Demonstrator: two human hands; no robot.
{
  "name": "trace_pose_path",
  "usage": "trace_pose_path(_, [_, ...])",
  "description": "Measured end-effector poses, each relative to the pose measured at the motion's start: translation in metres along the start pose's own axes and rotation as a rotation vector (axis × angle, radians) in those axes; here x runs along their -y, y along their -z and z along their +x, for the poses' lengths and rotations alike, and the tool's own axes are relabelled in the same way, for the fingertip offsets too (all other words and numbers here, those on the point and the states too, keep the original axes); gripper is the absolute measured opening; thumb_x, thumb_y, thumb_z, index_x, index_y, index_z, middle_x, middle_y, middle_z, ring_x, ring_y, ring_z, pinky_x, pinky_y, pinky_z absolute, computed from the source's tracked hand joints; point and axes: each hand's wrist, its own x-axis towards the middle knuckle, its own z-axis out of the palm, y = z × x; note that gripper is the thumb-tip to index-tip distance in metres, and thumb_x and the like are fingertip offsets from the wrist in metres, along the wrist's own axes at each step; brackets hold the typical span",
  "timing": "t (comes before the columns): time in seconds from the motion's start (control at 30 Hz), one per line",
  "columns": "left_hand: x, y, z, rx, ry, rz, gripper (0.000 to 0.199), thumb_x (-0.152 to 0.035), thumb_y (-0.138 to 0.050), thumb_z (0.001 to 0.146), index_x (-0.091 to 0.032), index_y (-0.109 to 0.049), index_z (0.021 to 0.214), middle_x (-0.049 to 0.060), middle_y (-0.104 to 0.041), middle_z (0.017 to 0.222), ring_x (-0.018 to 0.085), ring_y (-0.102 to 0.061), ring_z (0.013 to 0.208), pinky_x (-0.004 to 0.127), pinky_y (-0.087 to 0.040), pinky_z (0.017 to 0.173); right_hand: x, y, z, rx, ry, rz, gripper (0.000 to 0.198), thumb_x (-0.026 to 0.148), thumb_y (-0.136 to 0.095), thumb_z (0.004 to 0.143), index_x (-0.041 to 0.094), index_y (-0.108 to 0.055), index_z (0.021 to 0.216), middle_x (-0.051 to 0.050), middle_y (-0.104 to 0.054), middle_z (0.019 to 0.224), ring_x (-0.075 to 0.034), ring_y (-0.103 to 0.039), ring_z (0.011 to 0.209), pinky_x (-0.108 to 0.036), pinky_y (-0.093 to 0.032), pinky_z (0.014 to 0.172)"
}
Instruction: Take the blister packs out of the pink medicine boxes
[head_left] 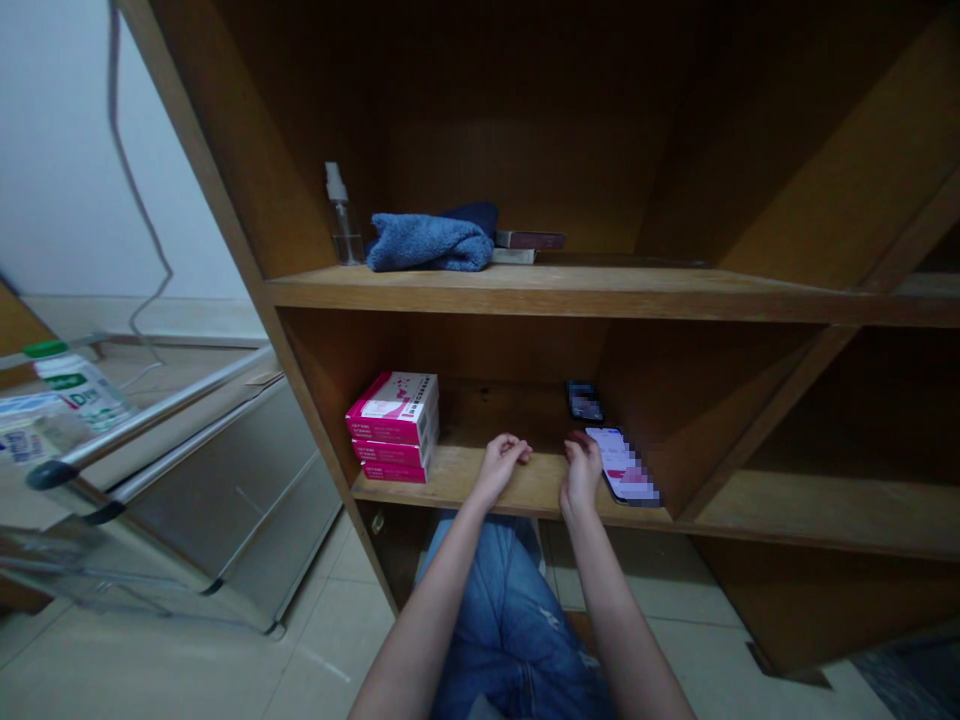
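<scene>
My left hand [504, 466] rests over the front part of the lower wooden shelf [540, 490], its fingers curled and closed, with nothing visible in them. To its right, my right hand [581, 474] is also closed, fingers bent inward, and no object shows in it. A gap lies between the two hands. Right beside my right hand, a phone [621, 466] with a lit screen lies flat on the shelf. Behind it is a second, dark phone [584, 400]. Left of my left hand stands a stack of three pink-and-white boxes [391, 425].
The upper shelf [637, 285] holds a clear spray bottle [345, 220], a folded blue towel [431, 240] and small flat boxes [529, 241]. At left, a metal-framed cart [225, 500] carries a white bottle with a green cap [75, 385]. A wooden divider [772, 420] bounds the right.
</scene>
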Motion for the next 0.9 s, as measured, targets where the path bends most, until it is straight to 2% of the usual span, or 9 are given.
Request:
trace_pose_path(0.53, [0.002, 0.001, 0.001, 0.02, -0.025, 0.031, 0.018, -0.027, -0.067, 0.064, -0.017, -0.052, 0.063, 0.001, -0.062, 0.061, 0.013, -0.058, 0.062, 0.026, -0.042, 0.067, 0.007, -0.002, -0.003, 0.085, -0.063, 0.051, 0.018, 0.028, -0.059, 0.058, 0.02, -0.057, 0.074, 0.002, -0.06, 0.076, -0.014, -0.058, 0.077, -0.026, -0.042, 0.069])
trace_pose_path(0.63, [0.003, 0.001, 0.002, 0.021, -0.029, 0.04, 0.016, -0.026, -0.066, 0.065, -0.016, -0.053, 0.064, 0.0, -0.061, 0.06, 0.013, -0.058, 0.062, 0.026, -0.042, 0.068, 0.01, -0.003, -0.006, 0.171, -0.091, 0.031, 0.019, 0.029, -0.061, 0.06, 0.019, -0.058, 0.076, 0.001, -0.062, 0.076, -0.015, -0.06, 0.075, -0.025, -0.043, 0.064])
trace_pose_path(0.8, [0.005, 0.002, 0.001, 0.022, -0.039, 0.056, 0.014, -0.024, -0.066, 0.065, -0.016, -0.055, 0.069, 0.0, -0.06, 0.064, 0.012, -0.058, 0.063, 0.025, -0.043, 0.067, 0.016, -0.008, -0.017, 0.418, -0.134, -0.025, 0.027, 0.028, -0.07, 0.058, 0.017, -0.062, 0.081, -0.002, -0.065, 0.071, -0.016, -0.061, 0.068, -0.027, -0.045, 0.061])
trace_pose_path(0.9, [0.004, 0.002, 0.001, 0.018, -0.054, 0.072, 0.012, -0.021, -0.065, 0.064, -0.016, -0.058, 0.071, 0.0, -0.06, 0.068, 0.012, -0.058, 0.066, 0.024, -0.043, 0.067, 0.018, -0.01, -0.02, 0.484, -0.118, -0.045, 0.027, 0.027, -0.072, 0.057, 0.017, -0.062, 0.079, -0.001, -0.065, 0.07, -0.016, -0.06, 0.067, -0.028, -0.046, 0.062])
